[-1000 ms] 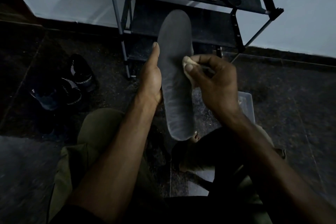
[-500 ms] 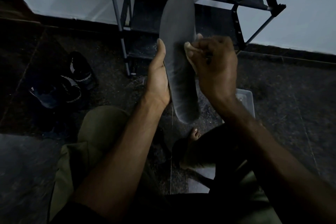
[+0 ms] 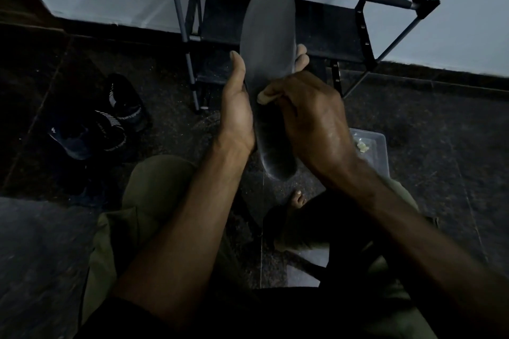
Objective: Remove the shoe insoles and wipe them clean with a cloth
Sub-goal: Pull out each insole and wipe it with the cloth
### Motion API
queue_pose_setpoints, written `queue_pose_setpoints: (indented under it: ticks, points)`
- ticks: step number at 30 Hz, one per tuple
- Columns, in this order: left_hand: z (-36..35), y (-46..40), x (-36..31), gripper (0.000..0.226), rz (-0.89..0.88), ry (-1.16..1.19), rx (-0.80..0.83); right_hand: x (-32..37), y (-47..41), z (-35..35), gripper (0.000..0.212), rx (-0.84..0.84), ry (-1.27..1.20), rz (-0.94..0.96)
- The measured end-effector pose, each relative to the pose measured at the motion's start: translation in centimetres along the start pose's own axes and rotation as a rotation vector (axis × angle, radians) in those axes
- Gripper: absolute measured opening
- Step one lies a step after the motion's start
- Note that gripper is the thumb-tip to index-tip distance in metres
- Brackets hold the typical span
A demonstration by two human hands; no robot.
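Note:
A long dark insole [image 3: 268, 36] stands upright in front of me, toe end up. My left hand [image 3: 237, 110] holds it from behind: the thumb lies along its left edge and fingertips show past its right edge. My right hand [image 3: 308, 115] covers the lower middle of the insole and pinches a small pale cloth [image 3: 265, 97] against its surface. Most of the cloth is hidden in the fingers.
A black shoe rack [image 3: 344, 16] stands against the pale wall, with several dark insoles lying on its top shelf. Two dark shoes [image 3: 96, 124] lie on the stone floor at left. A clear plastic box [image 3: 373, 151] sits behind my right wrist. My knees and a bare foot [image 3: 298, 199] are below.
The right hand with the cloth has slid down the insole from its upper middle to its lower middle. The insole has stayed upright in the left hand.

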State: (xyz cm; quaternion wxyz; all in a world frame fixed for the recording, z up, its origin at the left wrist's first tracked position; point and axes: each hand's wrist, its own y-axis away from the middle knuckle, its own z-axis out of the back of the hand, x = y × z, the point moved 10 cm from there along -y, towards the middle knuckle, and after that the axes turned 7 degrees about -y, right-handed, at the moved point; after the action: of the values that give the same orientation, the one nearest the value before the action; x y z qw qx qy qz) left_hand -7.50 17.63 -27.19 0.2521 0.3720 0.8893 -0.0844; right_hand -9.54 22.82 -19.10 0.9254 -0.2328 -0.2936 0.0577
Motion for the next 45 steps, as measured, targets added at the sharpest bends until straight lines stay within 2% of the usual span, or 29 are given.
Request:
queue_pose_setpoints:
  ticks: [2, 5, 7, 11, 13, 16, 19, 24, 27, 31, 36, 40, 45]
  points:
    - [0.3, 0.0, 0.2, 0.074, 0.01, -0.013, -0.033, -0.8, -1.3, 0.7, 0.02, -0.008, 0.061, 0.006]
    - [1.5, 0.1, -0.2, 0.057, -0.024, -0.155, -0.16, -2.5, -3.5, 1.9, 0.023, -0.055, 0.124, -0.019]
    - [1.6, 0.2, -0.4, 0.057, -0.026, -0.139, -0.178, -2.5, -3.4, 1.7, 0.022, -0.061, 0.12, -0.028]
    - [0.6, 0.3, -0.2, 0.076, 0.008, -0.076, -0.051, 0.4, -0.1, -0.7, 0.02, 0.012, 0.024, -0.009]
    - [0.3, 0.3, -0.3, 0.078, -0.011, -0.107, -0.025, 0.9, 0.3, -1.1, 0.02, 0.029, -0.033, -0.007]
    - [-0.6, 0.3, -0.1, 0.073, 0.002, -0.018, 0.017, -0.6, -1.3, 0.3, 0.015, -0.051, -0.033, -0.032]
    - [0.6, 0.0, 0.1, 0.062, -0.015, -0.026, -0.074, -1.8, -2.8, 1.4, 0.016, -0.125, -0.005, -0.07]
    - [0.1, 0.2, 0.0, 0.077, 0.028, -0.036, 0.017, 0.9, -0.4, -0.4, 0.018, -0.03, -0.081, -0.018]
    - [0.1, 0.4, 0.2, 0.076, 0.034, -0.038, 0.028, 1.9, 1.1, -0.7, 0.017, 0.013, -0.104, 0.011]
    - [-0.3, 0.3, 0.2, 0.074, 0.034, -0.029, 0.033, 1.0, -1.0, -0.1, 0.015, -0.02, -0.095, 0.016]
    - [1.0, 0.4, -0.2, 0.058, 0.024, -0.044, -0.109, -0.3, -3.3, 0.4, 0.012, -0.11, -0.113, -0.047]
    - [-0.4, 0.4, 0.4, 0.074, 0.083, 0.063, 0.052, 0.8, -0.8, -0.3, 0.016, -0.036, -0.155, -0.028]
    - [-0.6, 0.5, 0.3, 0.073, 0.058, 0.02, 0.037, 0.8, -0.1, -0.1, 0.015, -0.005, -0.132, 0.007]
